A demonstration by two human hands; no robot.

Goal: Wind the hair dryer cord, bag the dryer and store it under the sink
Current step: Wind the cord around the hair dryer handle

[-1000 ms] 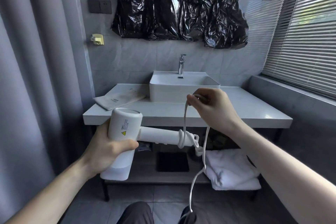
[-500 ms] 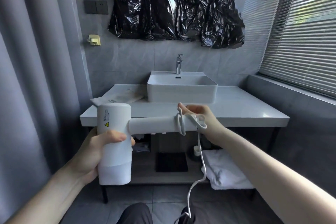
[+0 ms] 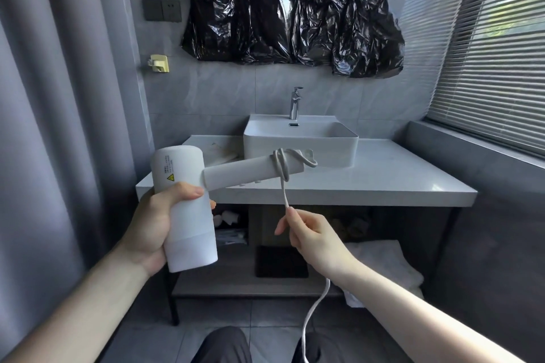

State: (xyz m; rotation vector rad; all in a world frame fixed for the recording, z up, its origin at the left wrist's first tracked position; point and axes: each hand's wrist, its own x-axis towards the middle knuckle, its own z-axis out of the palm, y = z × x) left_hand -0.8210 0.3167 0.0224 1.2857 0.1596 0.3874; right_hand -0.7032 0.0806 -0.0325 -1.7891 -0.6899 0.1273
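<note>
Left hand (image 3: 153, 230) wrapped round dryer (image 3: 184, 209) barrel, grip firm, dryer held up in air in front of worktop (image 3: 383, 183), handle sticking out toward 3 o'clock. Couple of cord (image 3: 283, 188) loops round handle end, kinda messy. Right hand (image 3: 315, 237) at 5 o'clock of those loops, pinching cord taut, grip tight on it. Rest of cord dangling toward 6 o'clock, past knees. Sink (image 3: 300, 141) at 12 o'clock behind handle. White towels (image 3: 386, 262) on shelf under worktop.

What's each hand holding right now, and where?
Left hand grips the hair dryer by its barrel; right hand pinches the cord just below the wraps on the handle.
</note>
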